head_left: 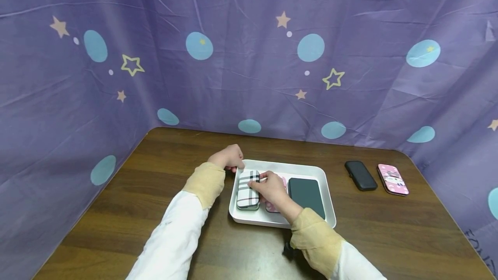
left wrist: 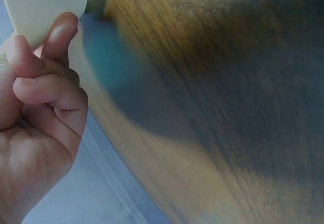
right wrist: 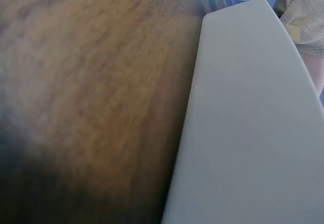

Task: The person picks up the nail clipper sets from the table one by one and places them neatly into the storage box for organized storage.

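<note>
One plaid case, a rounded oblong, lies in the left end of the smooth white tray, long axis running near to far; your right hand pinches it. Your left hand grips the tray's far-left corner. The tray also holds one pink case and one dark-green slab. Right of the tray, one black case and one printed case lie on wood grain.

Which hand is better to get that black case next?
Right hand, probably: it's nearer the black case, though it holds the checked case. The left hand holds the tray at its far left corner.
</note>
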